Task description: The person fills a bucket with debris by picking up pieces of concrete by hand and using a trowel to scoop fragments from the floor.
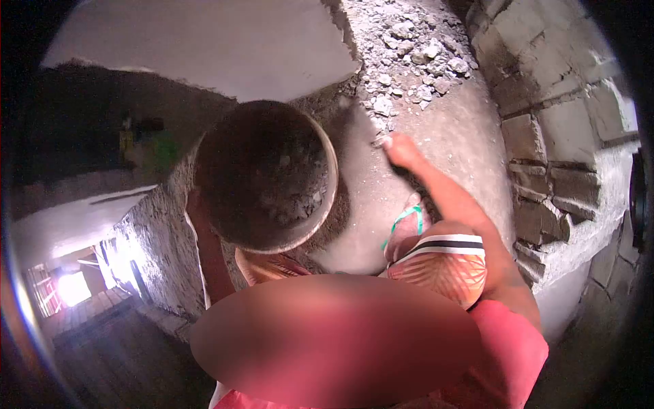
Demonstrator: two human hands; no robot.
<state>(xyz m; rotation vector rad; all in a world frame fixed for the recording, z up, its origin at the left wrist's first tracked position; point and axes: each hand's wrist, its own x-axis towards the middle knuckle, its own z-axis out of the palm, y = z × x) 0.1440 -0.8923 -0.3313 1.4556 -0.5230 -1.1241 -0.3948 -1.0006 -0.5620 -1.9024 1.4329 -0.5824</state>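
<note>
A large round bucket point(327, 146) is tilted in front of me on the left, with grey rubble point(296, 204) inside it. My left hand point(196, 204) is at the bucket's left side, dark and mostly hidden, so its fingers do not show. Out to the right, my right hand point(402, 150) is low at the floor, fingers pressed together around a small pale piece of rubble point(383, 141). Just beyond that hand starts a heap of broken chunks point(426, 58).
A block wall point(565, 136) runs along the right side. To the left stand a rough wall point(160, 238) and a pale slab edge point(272, 54). My sandalled foot point(409, 225) rests on the dusty floor point(463, 143). Bright openings point(73, 288) show at the lower left.
</note>
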